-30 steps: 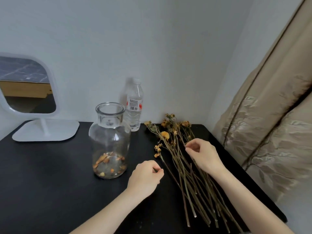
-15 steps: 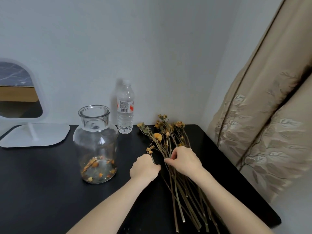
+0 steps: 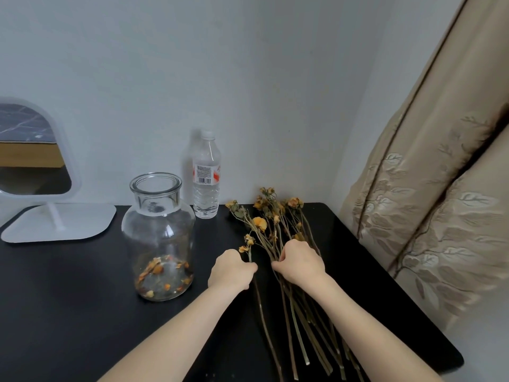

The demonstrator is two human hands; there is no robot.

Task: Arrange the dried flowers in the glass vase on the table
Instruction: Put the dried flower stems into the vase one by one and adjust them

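Items on your black table (image 3: pixel 68 312): one mirror (image 3: pixel 35 172) at far left, one glass vase (image 3: pixel 158 238) left of centre, one water bottle (image 3: pixel 206 175) behind it, one flat bunch of dried flowers (image 3: pixel 271 232) right of centre, stems too overlapped to count. Your left hand (image 3: pixel 232 270) pinches one stem at the bunch's left edge; your right hand (image 3: pixel 298 261), fingers curled, grips several stems beside it.

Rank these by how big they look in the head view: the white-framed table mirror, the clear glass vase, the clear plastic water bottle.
1. White-framed table mirror, though cut by the left edge.
2. Clear glass vase.
3. Clear plastic water bottle, standing farther back, so its true size is unsure.
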